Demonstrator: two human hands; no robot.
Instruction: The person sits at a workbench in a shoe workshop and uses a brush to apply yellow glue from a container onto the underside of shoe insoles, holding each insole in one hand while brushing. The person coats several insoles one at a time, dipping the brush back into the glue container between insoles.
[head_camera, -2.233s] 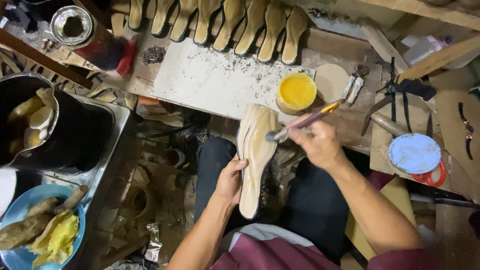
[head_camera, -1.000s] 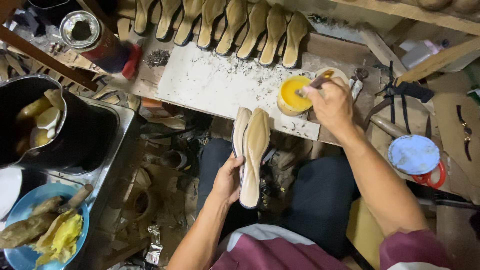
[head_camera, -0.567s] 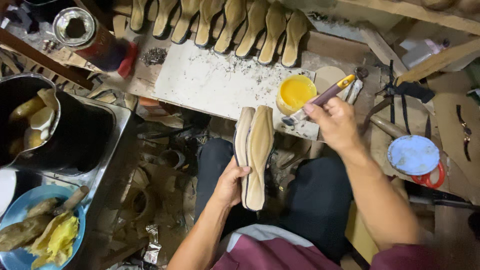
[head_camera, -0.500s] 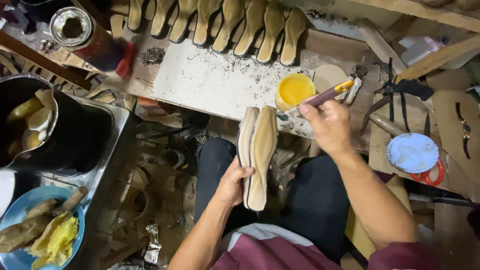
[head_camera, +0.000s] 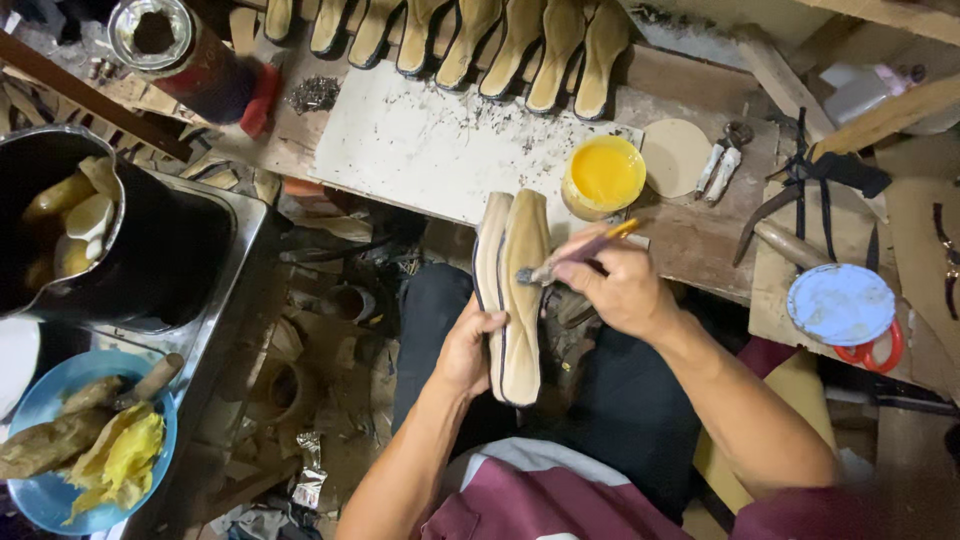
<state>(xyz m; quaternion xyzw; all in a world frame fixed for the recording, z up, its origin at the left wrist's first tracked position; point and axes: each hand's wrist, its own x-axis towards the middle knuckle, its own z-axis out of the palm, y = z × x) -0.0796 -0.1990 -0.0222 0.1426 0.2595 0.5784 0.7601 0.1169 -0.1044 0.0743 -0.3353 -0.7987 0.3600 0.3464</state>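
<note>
Left hand (head_camera: 468, 350) grips two stacked shoe soles (head_camera: 512, 295) upright over the lap, faces exposed for coating. Right hand (head_camera: 622, 290) pinches a brush (head_camera: 575, 253), bristles touching the sole; yellow glue pot (head_camera: 603, 176) on the desk (head_camera: 440, 150) just beyond it.

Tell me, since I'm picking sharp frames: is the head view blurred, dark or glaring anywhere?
Head view: tan shoe soles and thin brush are sharp and evenly lit; floor under the bench sits in shadow; round yellow glue tub is bright, without glare.

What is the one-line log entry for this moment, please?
left hand: holds two soles | right hand: brush on sole | yellow glue pot: on bench
</note>
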